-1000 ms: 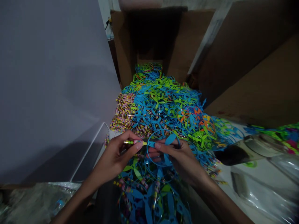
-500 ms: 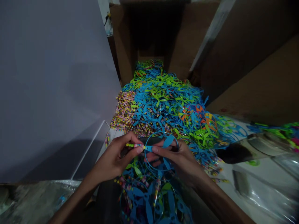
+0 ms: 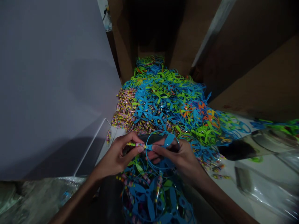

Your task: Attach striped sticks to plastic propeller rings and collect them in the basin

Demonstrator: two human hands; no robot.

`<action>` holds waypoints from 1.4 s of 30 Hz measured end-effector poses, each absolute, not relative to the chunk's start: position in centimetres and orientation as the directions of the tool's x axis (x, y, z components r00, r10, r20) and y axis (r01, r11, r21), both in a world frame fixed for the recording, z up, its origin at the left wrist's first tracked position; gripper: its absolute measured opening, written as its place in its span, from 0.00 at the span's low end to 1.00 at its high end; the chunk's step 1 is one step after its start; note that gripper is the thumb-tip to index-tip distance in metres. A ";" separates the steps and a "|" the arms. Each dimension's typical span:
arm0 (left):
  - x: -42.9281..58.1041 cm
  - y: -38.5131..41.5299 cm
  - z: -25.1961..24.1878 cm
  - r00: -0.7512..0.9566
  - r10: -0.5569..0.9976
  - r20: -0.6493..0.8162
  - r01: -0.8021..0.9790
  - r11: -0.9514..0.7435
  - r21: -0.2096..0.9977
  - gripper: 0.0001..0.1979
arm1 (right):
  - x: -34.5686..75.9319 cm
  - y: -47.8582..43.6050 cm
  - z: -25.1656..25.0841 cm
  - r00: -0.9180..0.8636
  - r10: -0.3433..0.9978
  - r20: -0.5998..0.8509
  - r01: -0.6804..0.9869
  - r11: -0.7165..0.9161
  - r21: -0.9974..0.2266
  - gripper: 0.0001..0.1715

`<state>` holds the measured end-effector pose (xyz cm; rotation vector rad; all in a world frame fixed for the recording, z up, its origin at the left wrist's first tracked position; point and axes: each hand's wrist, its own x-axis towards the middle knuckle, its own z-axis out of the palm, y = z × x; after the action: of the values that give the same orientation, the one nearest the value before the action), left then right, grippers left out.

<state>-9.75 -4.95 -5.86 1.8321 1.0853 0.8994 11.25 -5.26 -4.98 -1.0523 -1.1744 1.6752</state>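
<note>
Between thumb and fingers, my left hand [image 3: 121, 155] pinches a small multicoloured stick [image 3: 139, 145] with yellow-green bead-like segments at its outer end. My right hand [image 3: 175, 154] pinches a blue ringed propeller [image 3: 169, 140] by one blade near its rim. The stick's inner end meets the propeller's rim between my two hands; whether they are joined I cannot tell. Just below my hands lie more blue and green propellers [image 3: 150, 199] with sticks among them, in a dark holder whose edges are mostly hidden.
A large heap of blue, green and orange propellers [image 3: 168, 90] spreads ahead, spilling from a cardboard box [image 3: 123, 49]. Many small sticks [image 3: 125, 104] lie at its left. A grey panel [image 3: 56, 77] stands on the left. Clear plastic bags [image 3: 266, 189] lie at right.
Both hands keep the same pinch on the stick and the propeller, nearly still. The camera view has shifted slightly.
</note>
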 end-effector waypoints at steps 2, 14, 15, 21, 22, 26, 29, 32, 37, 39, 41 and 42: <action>-9.7 -5.0 -6.0 0.373 0.909 0.186 0.369 -0.329 0.869 0.08 | 11.2 -5.3 -5.1 -0.316 0.934 -0.166 -0.146 -0.221 -0.964 0.11; -10.1 -4.9 -6.1 0.379 0.906 0.190 0.303 -0.316 0.899 0.08 | 10.8 -5.6 -5.2 -0.319 0.932 -0.174 -0.181 -0.240 -0.954 0.12; -10.2 -4.9 -5.7 0.381 0.903 0.197 0.315 -0.327 0.891 0.08 | 10.8 -5.5 -5.3 -0.316 0.933 -0.174 -0.197 -0.244 -0.949 0.12; -10.1 -5.0 -4.4 0.393 0.894 0.216 0.362 -0.366 0.857 0.08 | 10.8 -5.4 -5.1 -0.325 0.937 -0.130 -0.215 -0.207 -0.954 0.11; -10.1 -5.1 -4.6 0.394 0.892 0.219 0.374 -0.374 0.849 0.07 | 10.8 -5.5 -5.0 -0.323 0.938 -0.125 -0.206 -0.199 -0.958 0.10; -9.5 -5.6 -5.3 0.375 0.894 0.246 0.428 -0.402 0.809 0.04 | 10.7 -5.9 -4.9 -0.286 0.952 -0.104 -0.190 -0.163 -0.968 0.09; -9.0 -5.8 -5.2 0.373 0.877 0.302 0.407 -0.447 0.797 0.02 | 11.1 -5.6 -5.3 -0.287 0.954 -0.086 -0.186 -0.143 -0.972 0.09; -8.9 -5.8 -4.6 0.396 0.868 0.301 0.336 -0.441 0.832 0.05 | 12.5 -4.9 -5.3 -0.375 0.921 -0.106 -0.098 -0.153 -0.983 0.11; -11.7 -4.6 -6.1 0.205 0.946 0.250 0.383 -0.313 0.869 0.27 | 16.6 -3.7 -4.3 -0.638 0.765 -0.092 0.246 0.089 -0.965 0.18; -13.2 -3.6 -8.2 -0.065 0.968 0.242 0.734 -0.118 0.668 0.25 | 17.8 -3.2 -3.9 -0.615 0.788 -0.022 0.290 0.200 -0.936 0.21; -14.1 -2.6 -11.0 -0.166 0.961 0.220 0.966 0.113 0.234 0.19 | 18.6 -2.4 -4.0 -0.530 0.848 0.014 0.341 0.228 -0.912 0.23; -14.3 -2.1 -12.4 -0.187 0.960 0.207 0.976 0.158 0.152 0.17 | 18.8 -1.8 -4.3 -0.468 0.884 0.015 0.379 0.216 -0.900 0.24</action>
<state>-14.26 -2.06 -12.41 2.0406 2.4368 0.4030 18.81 -1.82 -4.27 -1.1634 -1.9526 1.2110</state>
